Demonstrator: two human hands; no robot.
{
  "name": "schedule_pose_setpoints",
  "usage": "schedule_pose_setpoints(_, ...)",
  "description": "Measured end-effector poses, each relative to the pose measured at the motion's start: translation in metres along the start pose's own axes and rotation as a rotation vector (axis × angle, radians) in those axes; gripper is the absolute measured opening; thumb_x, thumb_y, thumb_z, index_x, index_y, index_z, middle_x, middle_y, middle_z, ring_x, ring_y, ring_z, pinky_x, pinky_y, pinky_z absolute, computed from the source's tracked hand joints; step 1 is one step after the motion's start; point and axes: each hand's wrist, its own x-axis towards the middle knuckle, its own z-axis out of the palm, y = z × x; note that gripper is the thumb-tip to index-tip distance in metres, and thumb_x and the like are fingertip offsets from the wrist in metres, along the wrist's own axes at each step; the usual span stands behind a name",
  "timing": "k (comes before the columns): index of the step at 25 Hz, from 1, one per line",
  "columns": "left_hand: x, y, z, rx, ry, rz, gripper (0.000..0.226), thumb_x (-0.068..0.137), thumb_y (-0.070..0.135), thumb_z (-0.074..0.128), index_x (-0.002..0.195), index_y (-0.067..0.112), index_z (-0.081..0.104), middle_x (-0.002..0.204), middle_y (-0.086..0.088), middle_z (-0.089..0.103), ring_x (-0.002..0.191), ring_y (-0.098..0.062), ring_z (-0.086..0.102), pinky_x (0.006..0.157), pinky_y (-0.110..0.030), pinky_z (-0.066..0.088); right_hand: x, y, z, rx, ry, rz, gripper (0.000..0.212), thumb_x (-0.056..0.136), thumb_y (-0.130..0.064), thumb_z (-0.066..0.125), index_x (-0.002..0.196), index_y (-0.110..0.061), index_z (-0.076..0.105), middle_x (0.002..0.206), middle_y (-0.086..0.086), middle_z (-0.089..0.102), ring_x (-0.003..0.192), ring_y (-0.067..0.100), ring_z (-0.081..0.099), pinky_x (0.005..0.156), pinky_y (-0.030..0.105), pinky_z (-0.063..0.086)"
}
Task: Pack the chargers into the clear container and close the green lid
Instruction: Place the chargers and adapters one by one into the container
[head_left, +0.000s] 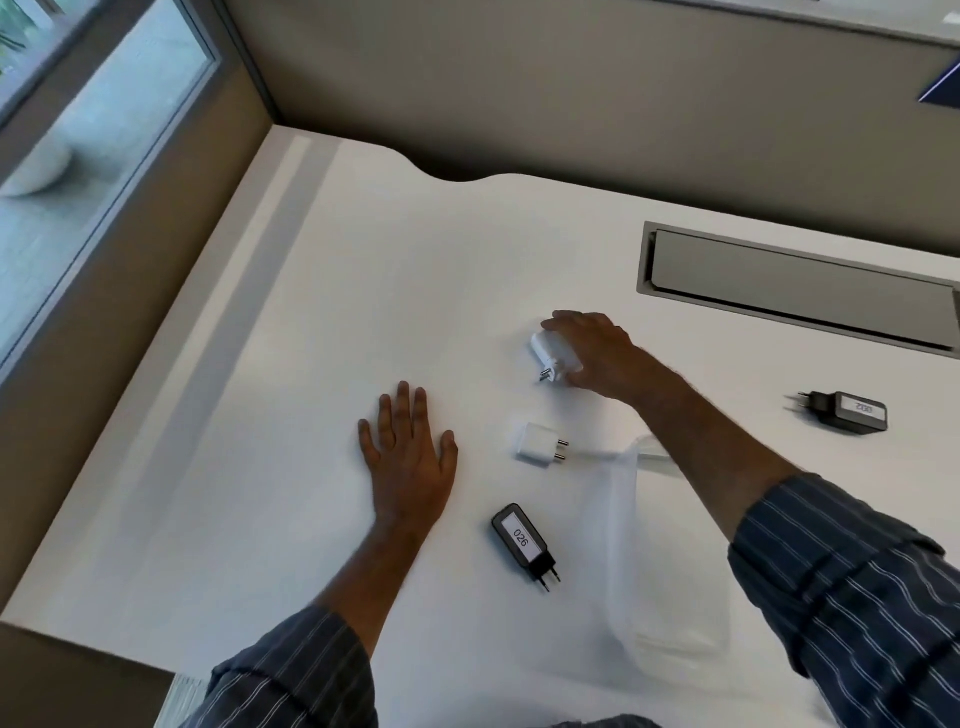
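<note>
My right hand is closed around a white charger on the white table, its metal pins pointing toward me. A second, smaller white charger lies just below it, pins to the right. A black charger labelled 026 lies nearer to me, and another black charger sits at the far right. The clear container stands open under my right forearm, partly hidden by it. My left hand rests flat on the table, fingers spread, holding nothing. No green lid is in view.
A grey recessed cable hatch is set into the table at the back right. The table's left edge meets a wall with a window. A curved cut-out notches the far edge.
</note>
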Motion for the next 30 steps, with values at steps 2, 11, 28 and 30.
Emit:
schedule_pose_setpoints(2,0.0,0.0,0.0,0.006,-0.003,-0.001,0.068,0.101,0.048,0.031,0.161,0.018,0.018,0.171,-0.007,0.015,0.157,-0.029,0.016,0.125,-0.057,0.01,0.003,0.002,0.004,-0.02,0.02,0.002,0.074,0.083,-0.019,0.076,0.149,-0.021,0.043,0.156,-0.002,0.04,0.138,0.032,0.037,0.11,0.046,0.036)
schedule_pose_setpoints(11,0.001,0.005,-0.015,-0.012,-0.074,-0.02,0.069,0.1,0.046,0.038,0.16,0.016,0.024,0.169,-0.008,0.021,0.156,-0.031,0.02,0.124,-0.057,0.013,-0.009,0.004,-0.005,-0.06,0.088,-0.025,0.081,0.071,-0.027,0.086,0.141,-0.029,0.046,0.144,-0.007,0.046,0.124,0.031,0.045,0.099,0.044,0.038)
schedule_pose_setpoints(28,-0.062,0.063,-0.07,-0.149,-0.149,0.216,0.07,0.1,0.054,0.04,0.161,0.022,0.023,0.171,0.002,0.012,0.159,-0.022,0.008,0.126,-0.05,0.005,-0.206,0.001,-0.018,0.04,0.377,0.045,0.075,0.063,-0.042,0.089,0.126,-0.02,0.055,0.124,-0.005,0.057,0.114,0.014,0.046,0.096,0.029,0.036)
schedule_pose_setpoints(30,-0.071,0.077,-0.073,-0.193,-0.134,0.231,0.072,0.098,0.058,0.041,0.159,0.023,0.026,0.17,0.002,0.019,0.158,-0.022,0.011,0.126,-0.049,0.008,-0.225,0.005,-0.009,0.091,0.348,0.084,0.076,0.063,-0.046,0.088,0.127,-0.023,0.053,0.122,-0.009,0.052,0.107,0.007,0.042,0.091,0.026,0.033)
